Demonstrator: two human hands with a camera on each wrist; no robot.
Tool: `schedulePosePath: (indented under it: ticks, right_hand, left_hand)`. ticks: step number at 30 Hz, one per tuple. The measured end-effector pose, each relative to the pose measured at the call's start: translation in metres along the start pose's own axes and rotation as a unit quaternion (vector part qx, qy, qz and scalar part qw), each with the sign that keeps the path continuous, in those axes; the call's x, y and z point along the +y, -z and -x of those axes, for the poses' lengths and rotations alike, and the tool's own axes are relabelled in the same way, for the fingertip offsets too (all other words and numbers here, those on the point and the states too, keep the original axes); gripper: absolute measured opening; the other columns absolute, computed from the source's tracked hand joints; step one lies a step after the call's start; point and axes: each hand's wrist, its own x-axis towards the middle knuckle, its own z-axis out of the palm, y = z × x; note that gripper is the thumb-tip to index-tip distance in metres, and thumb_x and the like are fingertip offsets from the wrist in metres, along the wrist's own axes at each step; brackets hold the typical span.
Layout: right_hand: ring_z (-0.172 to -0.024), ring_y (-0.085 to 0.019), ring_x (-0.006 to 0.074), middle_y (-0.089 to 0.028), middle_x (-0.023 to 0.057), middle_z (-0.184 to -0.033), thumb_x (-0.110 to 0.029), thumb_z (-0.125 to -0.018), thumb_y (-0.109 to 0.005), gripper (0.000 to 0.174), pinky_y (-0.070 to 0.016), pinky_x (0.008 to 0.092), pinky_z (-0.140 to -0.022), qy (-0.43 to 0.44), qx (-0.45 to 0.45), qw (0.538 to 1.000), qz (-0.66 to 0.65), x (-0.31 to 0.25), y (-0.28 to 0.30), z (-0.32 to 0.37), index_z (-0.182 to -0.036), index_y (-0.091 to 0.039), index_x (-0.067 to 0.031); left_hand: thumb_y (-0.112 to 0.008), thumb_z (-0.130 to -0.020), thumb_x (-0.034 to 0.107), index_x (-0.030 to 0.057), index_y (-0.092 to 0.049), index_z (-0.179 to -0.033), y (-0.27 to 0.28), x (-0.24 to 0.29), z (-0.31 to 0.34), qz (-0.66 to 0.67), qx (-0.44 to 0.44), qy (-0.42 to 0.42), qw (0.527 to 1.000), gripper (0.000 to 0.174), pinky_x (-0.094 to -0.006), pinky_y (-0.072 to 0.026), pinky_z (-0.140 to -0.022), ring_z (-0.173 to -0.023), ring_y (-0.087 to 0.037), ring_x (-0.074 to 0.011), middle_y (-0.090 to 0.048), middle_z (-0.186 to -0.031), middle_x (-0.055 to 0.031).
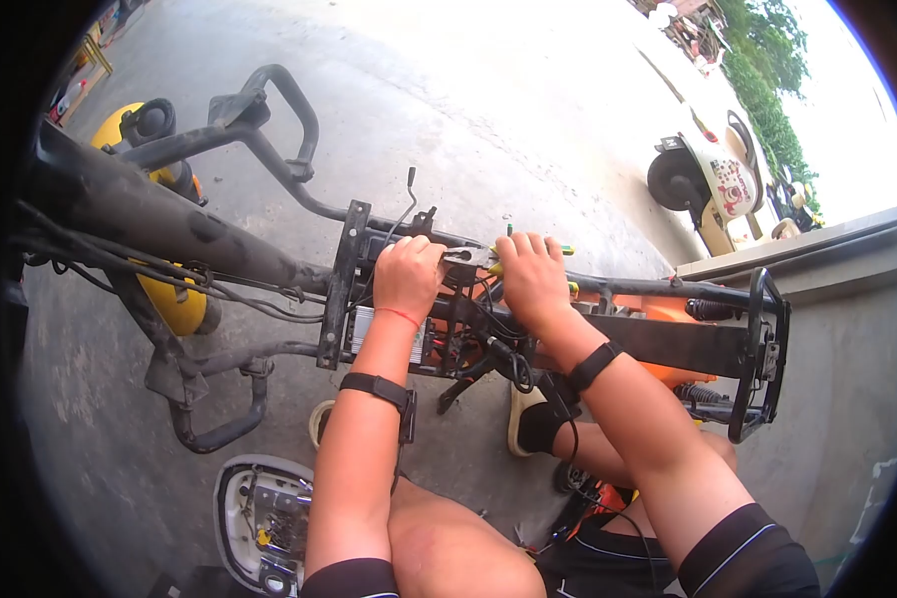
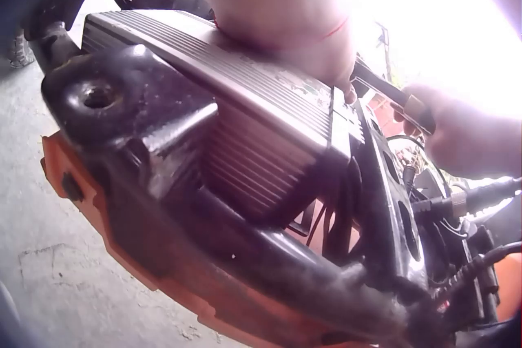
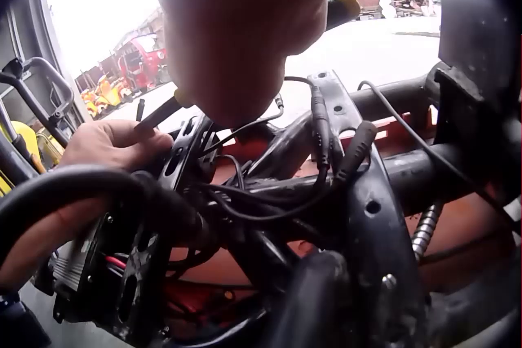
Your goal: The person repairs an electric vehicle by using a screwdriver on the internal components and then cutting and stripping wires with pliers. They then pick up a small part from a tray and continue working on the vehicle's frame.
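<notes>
In the head view, pliers [image 1: 465, 257] with yellow-green handles lie across the black metal frame [image 1: 658, 337]. My right hand [image 1: 536, 279] grips the handles, its fingers curled over them. At the other end my left hand [image 1: 409, 274] pinches the pliers' head; what lies under its fingertips is hidden. The right wrist view shows the metal head [image 3: 159, 113] running into the left hand [image 3: 106, 152], near its thumb, and a handle end [image 3: 343, 9] beyond the right hand [image 3: 245, 38]. Just below the left hand is a finned silver box [image 2: 236, 95].
Black cables [image 1: 503, 349] hang around the frame's middle, over orange panels [image 1: 688, 307]. A light-rimmed tray of small parts [image 1: 231, 518] lies on the floor at lower left. Yellow shock parts [image 1: 174, 299] are left, a white scooter [image 1: 733, 184] upper right, a foot below the frame.
</notes>
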Motion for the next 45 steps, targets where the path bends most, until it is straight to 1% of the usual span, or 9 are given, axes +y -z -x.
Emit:
schedulePosePath:
  ticks: [6, 10, 13, 21, 25, 27, 31, 39, 45]
  right_hand:
    - [-0.106, -0.057, 0.0318, -0.061, 0.0106, -0.104, -0.002, -0.079, -0.058, 0.031, -0.0408, 0.0463, -0.091, -0.024, -0.029, 0.994, -0.107, 0.012, 0.002, -0.005, -0.109, -0.056, -0.0091]
    - [-0.105, -0.058, 0.0318, -0.061, 0.0106, -0.103, -0.002, -0.078, -0.059, 0.031, -0.0409, 0.0463, -0.09, -0.033, -0.057, 0.991, -0.112, 0.007, 0.001, -0.003, -0.108, -0.056, -0.0093]
    - [-0.106, -0.058, 0.0314, -0.061, 0.0106, -0.104, -0.002, -0.077, -0.06, 0.032, -0.0405, 0.0459, -0.09, -0.034, -0.056, 0.993, -0.101, 0.005, 0.003, 0.001, -0.108, -0.056, -0.0091]
    - [-0.106, -0.057, 0.0309, -0.06, 0.0109, -0.103, -0.003, -0.073, -0.063, 0.035, -0.0391, 0.0465, -0.095, -0.068, -0.05, 0.993, -0.076, -0.002, 0.002, 0.004, -0.108, -0.057, -0.0078]
    - [-0.107, -0.057, 0.0308, -0.06, 0.011, -0.103, -0.003, -0.073, -0.064, 0.035, -0.0391, 0.0467, -0.095, -0.067, -0.056, 0.994, -0.07, -0.005, 0.004, 0.005, -0.107, -0.057, -0.0079]
    - [-0.108, -0.057, 0.0303, -0.061, 0.0106, -0.104, -0.007, -0.085, -0.057, 0.022, -0.0382, 0.0493, -0.096, -0.059, -0.062, 0.995, -0.048, -0.005, 0.006, 0.006, -0.107, -0.055, -0.0093]
    - [-0.106, -0.057, 0.0303, -0.061, 0.0109, -0.103, -0.003, -0.076, -0.063, 0.031, -0.0395, 0.0475, -0.094, -0.068, -0.049, 0.995, -0.047, -0.008, 0.007, 0.006, -0.106, -0.057, -0.0087]
    - [-0.104, -0.057, 0.0271, -0.062, 0.0093, -0.103, -0.016, -0.088, -0.057, 0.018, -0.0386, 0.0456, -0.092, -0.078, -0.113, 0.989, 0.044, -0.026, 0.036, -0.001, -0.105, -0.059, -0.0086]
    - [-0.104, -0.057, 0.026, -0.062, 0.0093, -0.103, -0.019, -0.087, -0.061, 0.02, -0.0385, 0.0444, -0.092, -0.089, -0.136, 0.985, 0.06, -0.029, 0.041, -0.001, -0.105, -0.059, -0.0089]
  left_hand:
    - [-0.066, -0.077, 0.005, 0.0077, -0.067, -0.108, 0.014, -0.002, -0.001, 0.119, -0.007, 0.005, 0.993, 0.031, -0.0426, -0.0504, -0.077, -0.087, -0.062, -0.0302, -0.061, -0.085, -0.0089]
    - [-0.061, -0.074, -0.005, 0.0064, -0.067, -0.107, 0.012, -0.008, -0.001, 0.162, 0.034, -0.007, 0.986, 0.036, -0.0399, -0.0481, -0.066, -0.07, -0.057, -0.0286, -0.054, -0.076, -0.0097]
    - [-0.06, -0.075, -0.004, 0.0054, -0.066, -0.106, 0.016, -0.006, 0.003, 0.176, 0.013, 0.042, 0.983, 0.033, -0.0422, -0.0504, -0.073, -0.078, -0.06, -0.0308, -0.057, -0.08, -0.011]
    - [-0.06, -0.076, -0.004, 0.0056, -0.066, -0.101, 0.017, -0.006, 0.003, 0.176, 0.013, 0.035, 0.984, 0.028, -0.0417, -0.0503, -0.072, -0.077, -0.059, -0.0298, -0.056, -0.079, -0.0105]
    - [-0.062, -0.078, -0.004, 0.006, -0.067, -0.098, 0.01, -0.009, 0.003, 0.169, 0.036, 0.003, 0.985, 0.023, -0.04, -0.0487, -0.068, -0.074, -0.059, -0.0287, -0.057, -0.079, -0.0103]
    - [-0.062, -0.078, -0.003, 0.0057, -0.067, -0.097, 0.009, -0.009, 0.003, 0.162, 0.04, -0.003, 0.986, 0.022, -0.0406, -0.049, -0.069, -0.075, -0.06, -0.0297, -0.057, -0.079, -0.0107]
    - [-0.063, -0.078, -0.003, 0.005, -0.066, -0.095, 0.009, -0.009, 0.002, 0.149, 0.042, -0.017, 0.988, 0.019, -0.042, -0.0495, -0.07, -0.077, -0.06, -0.0315, -0.059, -0.081, -0.0113]
    - [-0.063, -0.08, 0.001, 0.0065, -0.066, -0.095, 0.01, -0.007, 0.003, 0.126, 0.022, -0.009, 0.992, 0.016, -0.0427, -0.0514, -0.077, -0.085, -0.062, -0.0312, -0.06, -0.084, -0.0104]
    - [-0.064, -0.081, 0.003, 0.0078, -0.067, -0.093, 0.009, -0.008, 0.002, 0.122, 0.02, -0.009, 0.992, 0.013, -0.0428, -0.0507, -0.075, -0.084, -0.062, -0.0301, -0.06, -0.084, -0.0085]
